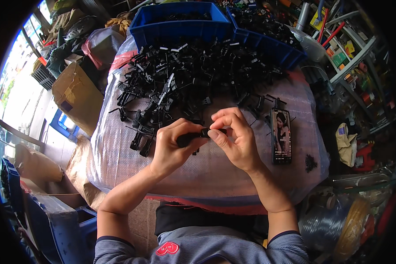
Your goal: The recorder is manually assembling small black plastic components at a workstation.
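pale woven-plastic work surface [207,176], far half obscured by tangled, angular black parts [193,66]. near centre, left hand [171,143] and right hand [236,138] grip a rounded black piece [187,139]; fingers hide its full shape.

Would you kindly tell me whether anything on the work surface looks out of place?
The lit phone looks odd near the heap of black parts, being unlike them. Right of its near end, a small clump of black bits sits apart, perhaps spilled.
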Action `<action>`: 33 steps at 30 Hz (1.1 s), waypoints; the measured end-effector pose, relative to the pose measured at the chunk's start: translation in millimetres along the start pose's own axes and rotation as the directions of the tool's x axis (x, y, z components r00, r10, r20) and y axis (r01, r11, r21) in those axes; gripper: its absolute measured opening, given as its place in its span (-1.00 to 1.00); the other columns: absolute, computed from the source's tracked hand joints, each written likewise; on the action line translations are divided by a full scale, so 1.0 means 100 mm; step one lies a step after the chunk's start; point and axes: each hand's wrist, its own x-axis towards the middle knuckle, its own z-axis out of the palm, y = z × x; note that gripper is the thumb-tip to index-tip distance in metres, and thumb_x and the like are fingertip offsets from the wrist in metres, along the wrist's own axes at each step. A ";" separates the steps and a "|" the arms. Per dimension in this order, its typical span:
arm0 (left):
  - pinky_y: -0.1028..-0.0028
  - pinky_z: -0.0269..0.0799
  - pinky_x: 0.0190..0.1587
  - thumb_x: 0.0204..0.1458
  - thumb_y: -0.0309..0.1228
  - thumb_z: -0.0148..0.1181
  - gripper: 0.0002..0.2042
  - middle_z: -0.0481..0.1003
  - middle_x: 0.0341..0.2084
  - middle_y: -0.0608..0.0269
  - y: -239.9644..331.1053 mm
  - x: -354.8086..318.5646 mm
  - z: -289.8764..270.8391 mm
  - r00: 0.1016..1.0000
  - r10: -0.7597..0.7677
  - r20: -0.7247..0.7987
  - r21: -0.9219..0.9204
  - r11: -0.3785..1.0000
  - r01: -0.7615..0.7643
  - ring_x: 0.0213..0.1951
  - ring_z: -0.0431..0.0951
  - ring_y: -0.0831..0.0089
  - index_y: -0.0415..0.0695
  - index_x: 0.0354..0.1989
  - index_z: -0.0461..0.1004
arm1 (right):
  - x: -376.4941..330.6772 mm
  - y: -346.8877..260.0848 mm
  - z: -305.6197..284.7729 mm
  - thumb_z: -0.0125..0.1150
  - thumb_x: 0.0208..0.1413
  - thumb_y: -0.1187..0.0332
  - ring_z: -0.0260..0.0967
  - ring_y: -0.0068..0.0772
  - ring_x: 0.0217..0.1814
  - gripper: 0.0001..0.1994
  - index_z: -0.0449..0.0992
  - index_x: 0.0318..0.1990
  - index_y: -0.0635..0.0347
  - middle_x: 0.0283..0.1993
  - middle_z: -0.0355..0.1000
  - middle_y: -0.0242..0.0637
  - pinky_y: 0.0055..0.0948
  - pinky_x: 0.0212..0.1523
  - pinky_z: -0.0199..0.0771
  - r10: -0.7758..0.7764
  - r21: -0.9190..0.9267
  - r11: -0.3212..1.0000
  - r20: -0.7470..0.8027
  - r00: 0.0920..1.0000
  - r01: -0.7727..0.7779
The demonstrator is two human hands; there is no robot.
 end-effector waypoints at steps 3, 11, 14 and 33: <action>0.52 0.38 -0.47 -0.29 -0.55 0.32 -0.79 0.48 -0.50 0.18 -0.01 -0.01 0.00 0.996 0.086 -0.027 0.077 0.994 -0.083 -0.49 0.50 0.39 -0.26 -0.41 0.49 | 0.00 0.04 0.05 0.14 0.06 0.40 0.26 -0.64 -0.24 -0.87 0.40 -0.29 0.26 -0.18 0.33 -0.32 -0.67 -0.12 0.23 0.038 0.231 0.972 0.013 0.999 -0.040; 0.48 0.41 -0.47 -0.33 -0.63 0.29 -0.76 0.48 -0.48 0.13 0.04 -0.02 0.05 0.953 0.302 0.019 0.371 0.883 -0.288 -0.48 0.51 0.30 -0.23 -0.39 0.48 | -0.03 0.11 0.00 0.06 0.13 0.40 0.25 -0.74 -0.23 -0.86 0.41 -0.24 0.28 -0.26 0.39 -0.42 -0.70 -0.16 0.27 0.303 0.527 0.754 0.249 0.920 -0.391; 0.52 0.37 -0.51 -0.30 -0.58 0.29 -0.79 0.46 -0.54 0.17 0.01 0.02 -0.01 0.986 0.165 -0.015 0.160 0.974 -0.160 -0.53 0.48 0.38 -0.23 -0.40 0.49 | 0.02 0.10 -0.06 0.11 0.08 0.39 0.31 -0.61 -0.20 -0.80 0.41 -0.16 0.28 -0.21 0.41 -0.35 -0.62 -0.13 0.30 0.276 0.406 0.829 0.301 0.913 -0.385; 0.66 0.28 -0.39 -0.17 -0.43 0.30 -0.82 0.43 -0.59 0.39 -0.02 0.08 -0.12 0.789 -0.555 0.264 -0.220 0.762 0.609 -0.48 0.38 0.68 -0.27 -0.43 0.50 | -0.06 0.12 0.12 0.20 -0.22 0.59 0.30 -0.19 -0.26 -0.58 0.31 -0.09 0.37 -0.28 0.28 -0.15 -0.36 -0.23 0.38 -0.281 -0.497 0.782 0.257 0.925 0.375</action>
